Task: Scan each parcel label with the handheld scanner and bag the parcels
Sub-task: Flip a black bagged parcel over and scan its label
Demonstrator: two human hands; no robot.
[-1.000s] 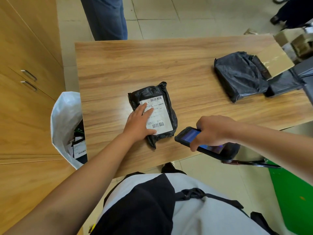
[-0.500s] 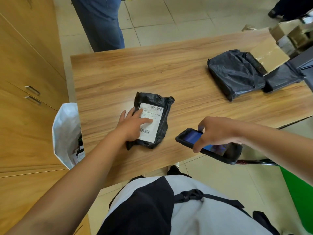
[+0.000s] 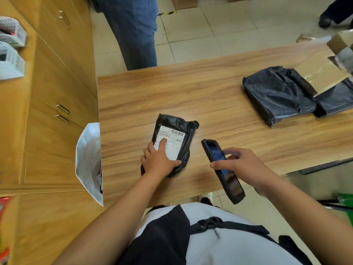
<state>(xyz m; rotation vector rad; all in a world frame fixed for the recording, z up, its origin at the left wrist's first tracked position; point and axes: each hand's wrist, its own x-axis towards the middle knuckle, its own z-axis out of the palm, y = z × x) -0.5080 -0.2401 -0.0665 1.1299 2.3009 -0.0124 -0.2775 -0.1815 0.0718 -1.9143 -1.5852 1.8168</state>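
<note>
Table: a wood-grain top stretches out beyond both hands, its near edge under the wearer's wrists.
Cabinets: wooden doors and drawers with metal handles, well to the left of the left hand.
Bystander: legs in blue jeans at the table's far side, well beyond the hands.
White bag: stands open against the table's left edge, near the left forearm. Dark packets with a scrap of white label show just inside its mouth; how full it is cannot be told.
Black parcels: a heap in black plastic wrap, far beyond and to the right of the right hand, with a flat cardboard piece lying across its right side.
Mesh baskets: two pale ones on the cabinet top, far left of the left hand; contents unclear.
Parcel: small, wrapped in black plastic, flat on the table under the left hand.
Scanner: black, blue screen lit and facing up, head pointing away from the wearer, just right of the parcel and not touching it.
Right hand: grips the scanner, thumb across the screen.
Left hand: pressed flat on the parcel's near end, apart from the right hand.
Label: white, barcode at its far edge, the left hand's fingers resting on it.
</note>
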